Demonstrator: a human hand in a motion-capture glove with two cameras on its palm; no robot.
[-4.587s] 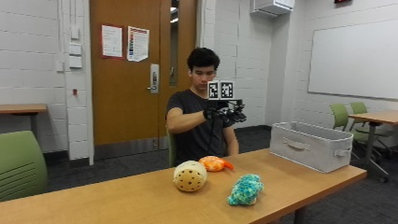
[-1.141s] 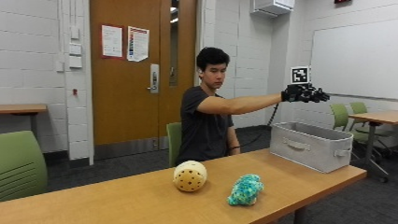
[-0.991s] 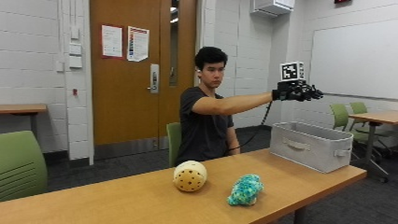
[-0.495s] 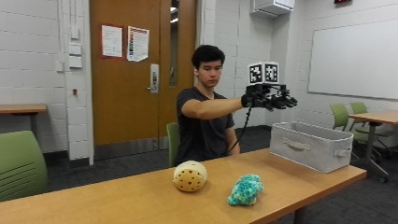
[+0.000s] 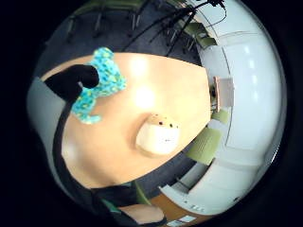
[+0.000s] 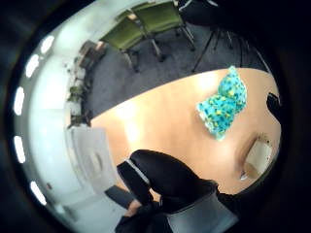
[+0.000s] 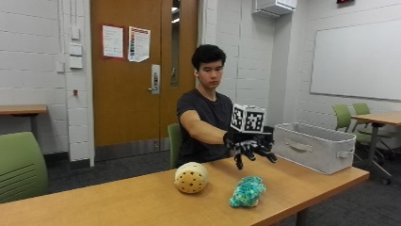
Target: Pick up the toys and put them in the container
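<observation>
A teal plush toy (image 7: 247, 191) lies on the wooden table (image 7: 125, 200) near its front edge. To its left sits a cream round toy with dark dots (image 7: 191, 177). My gloved right hand (image 7: 251, 148) hovers above the teal toy with its fingers spread and hanging down, holding nothing. The grey container (image 7: 316, 146) stands at the table's right end. In the thumb side palm view the teal toy (image 6: 221, 104) and the container (image 6: 93, 160) lie below the hand; the little finger side view shows the teal toy (image 5: 100, 85) and the cream toy (image 5: 158, 135).
Green chairs stand at the far left (image 7: 22, 165) and behind the container (image 7: 351, 117). Another table (image 7: 379, 117) is at the right wall. Bare tabletop stretches left of the cream toy.
An orange toy that lay behind the cream toy is gone from the table. My hand has swung back from above the container, leftward and down, to above the teal toy.
</observation>
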